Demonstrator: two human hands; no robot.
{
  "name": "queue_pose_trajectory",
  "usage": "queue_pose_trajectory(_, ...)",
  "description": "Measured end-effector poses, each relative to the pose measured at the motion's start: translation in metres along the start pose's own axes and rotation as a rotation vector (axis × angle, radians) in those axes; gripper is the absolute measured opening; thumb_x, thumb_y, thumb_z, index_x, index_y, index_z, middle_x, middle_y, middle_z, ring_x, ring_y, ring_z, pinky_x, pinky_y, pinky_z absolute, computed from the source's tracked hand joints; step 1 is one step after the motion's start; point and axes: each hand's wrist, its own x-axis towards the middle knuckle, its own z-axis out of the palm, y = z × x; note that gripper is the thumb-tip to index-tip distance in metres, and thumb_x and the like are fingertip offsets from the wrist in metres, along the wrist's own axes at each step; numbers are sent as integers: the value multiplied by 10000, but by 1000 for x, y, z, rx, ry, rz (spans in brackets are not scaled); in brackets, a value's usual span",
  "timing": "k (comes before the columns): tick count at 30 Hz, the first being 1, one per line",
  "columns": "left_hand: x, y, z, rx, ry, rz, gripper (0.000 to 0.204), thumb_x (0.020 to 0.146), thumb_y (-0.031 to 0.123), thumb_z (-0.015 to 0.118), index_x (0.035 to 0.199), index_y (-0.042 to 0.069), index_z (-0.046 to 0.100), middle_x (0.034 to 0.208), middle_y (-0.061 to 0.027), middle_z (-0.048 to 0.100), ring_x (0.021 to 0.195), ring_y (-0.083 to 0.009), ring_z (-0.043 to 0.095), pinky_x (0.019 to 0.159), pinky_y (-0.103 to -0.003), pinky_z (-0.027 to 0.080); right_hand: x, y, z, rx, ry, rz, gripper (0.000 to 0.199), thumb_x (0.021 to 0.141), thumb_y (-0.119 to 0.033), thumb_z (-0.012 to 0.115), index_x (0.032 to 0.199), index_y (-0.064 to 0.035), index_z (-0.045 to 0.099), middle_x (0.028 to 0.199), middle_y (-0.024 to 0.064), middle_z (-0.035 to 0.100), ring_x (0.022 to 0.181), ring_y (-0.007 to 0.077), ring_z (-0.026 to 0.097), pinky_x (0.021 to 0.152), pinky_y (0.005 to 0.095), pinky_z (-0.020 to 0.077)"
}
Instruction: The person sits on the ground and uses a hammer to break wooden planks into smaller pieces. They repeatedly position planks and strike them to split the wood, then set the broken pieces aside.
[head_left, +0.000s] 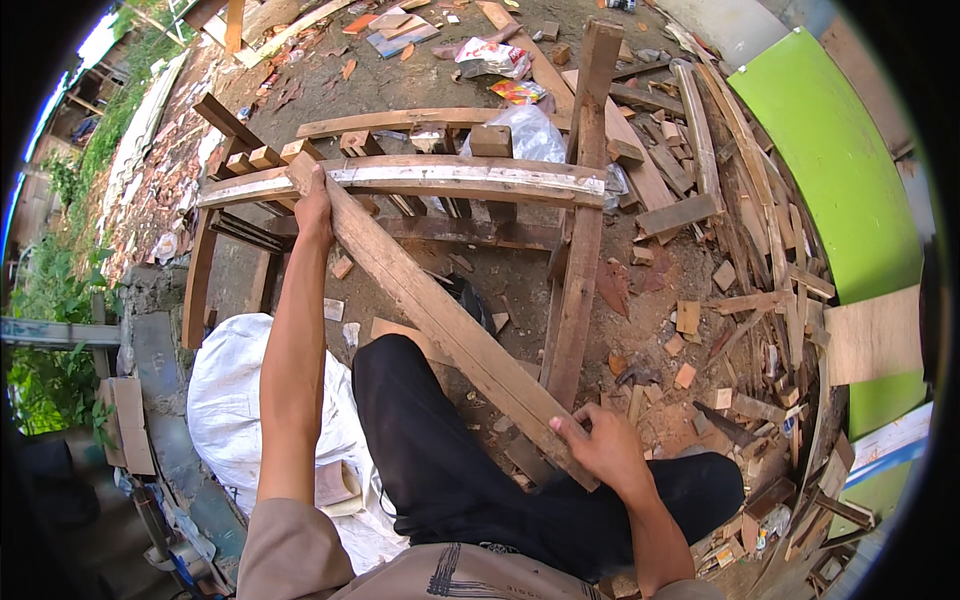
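Note:
A long wooden plank slants across the middle, its far end at the left and its near end over my right thigh. My left hand is wrapped round the plank close to its far end, beside the top rail of a wooden frame. Near the other end, my right hand grips the plank's edge, thumb on the upper face. Beyond the plank stands the frame, with several short crosspieces and a tall post at its right. The fingers' undersides are hidden.
A white sack lies left of my legs. Wood offcuts and long strips cover the ground at the right, beside a bright green panel. A clear plastic bag sits behind the frame. Low blockwork borders the left.

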Motion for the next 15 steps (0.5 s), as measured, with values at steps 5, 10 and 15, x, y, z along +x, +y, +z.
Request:
queue_pose_trajectory(5, -23, 12, 5, 95, 113, 46, 847, 859, 562, 664, 1186, -204, 511, 1033, -198, 652, 819, -270, 672, 713, -385, 559, 2, 9, 6, 23, 40, -55, 547, 860, -529, 634, 901, 16, 663, 792, 239, 664, 799, 400, 660, 719, 478, 507)
queue_pose_trajectory(10, -18, 11, -3, 163, 112, 76, 841, 855, 579, 660, 1130, -207, 543, 984, -199, 662, 789, -264, 674, 699, -383, 562, 3, 12, 6, 156, -34, -25, 526, 844, -515, 676, 896, 4, 611, 796, 234, 660, 779, 407, 652, 687, 475, 500)
queue_pose_trajectory(15, -20, 12, 4, 192, 178, 19, 844, 842, 575, 682, 1130, -205, 541, 992, -203, 662, 782, -265, 674, 681, -392, 564, 6, 17, 7, 187, -99, 29, 566, 847, -554, 657, 930, 3, 606, 801, 236, 665, 790, 406, 659, 696, 469, 503)
